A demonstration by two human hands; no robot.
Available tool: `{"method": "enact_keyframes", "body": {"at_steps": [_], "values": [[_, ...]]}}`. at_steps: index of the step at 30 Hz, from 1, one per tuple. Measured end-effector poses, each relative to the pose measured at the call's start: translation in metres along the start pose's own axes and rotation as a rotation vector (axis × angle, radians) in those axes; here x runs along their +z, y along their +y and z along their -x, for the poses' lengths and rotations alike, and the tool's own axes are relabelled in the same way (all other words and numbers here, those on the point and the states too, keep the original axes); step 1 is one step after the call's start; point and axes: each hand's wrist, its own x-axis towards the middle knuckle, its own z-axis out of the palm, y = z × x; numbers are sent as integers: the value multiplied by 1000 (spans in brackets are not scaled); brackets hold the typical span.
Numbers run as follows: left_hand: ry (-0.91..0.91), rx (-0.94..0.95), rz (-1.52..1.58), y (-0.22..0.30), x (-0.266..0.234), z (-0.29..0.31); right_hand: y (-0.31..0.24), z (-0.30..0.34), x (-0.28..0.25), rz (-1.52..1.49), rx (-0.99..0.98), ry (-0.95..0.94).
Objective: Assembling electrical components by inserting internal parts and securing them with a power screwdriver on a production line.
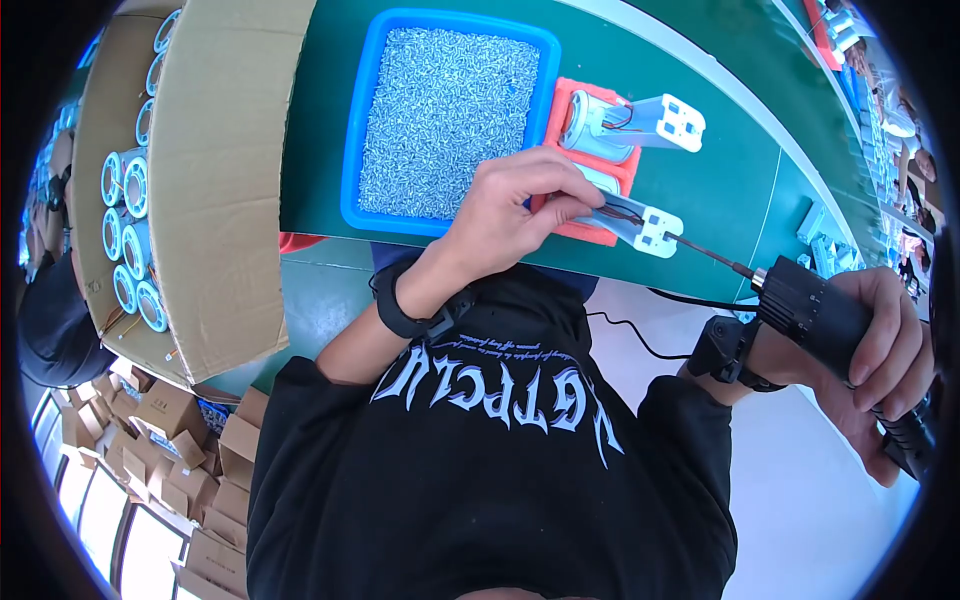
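My right hand (885, 350) is wrapped round a black electric screwdriver (812, 310). Its long thin bit points left and reaches the white end plate of a pale blue plastic housing (628, 232). My left hand (520, 205) is closed, with thumb and fingers pinched at the inner side of that housing, beside dark and red wires. Part of the housing is hidden behind the fingers. Just beyond it, a second housing of the same kind (668, 122), with a round body and thin wires, lies on a red foam cradle (567, 100).
Left of the cradle stands a blue tray (352, 170) full of small metal screws. An open cardboard box (230, 180) with several round white-and-blue parts is at the far left. A black cable (690, 298) runs below the green table's edge (735, 200). Cartons (175, 420) pile up lower left.
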Motion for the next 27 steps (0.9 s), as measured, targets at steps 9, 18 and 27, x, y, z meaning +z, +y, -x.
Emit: {"method": "enact_keyframes", "body": {"at_steps": [9,18,27], "values": [[-120,-57,-3,4,-4,-2,-1,4,-4,-24,-67,11],[86,230,-177,13,-21,-7,13,0,16,19,14,-103],[-190,-134,-836,4,-46,6,26,-4,22,173,136,-321]]}}
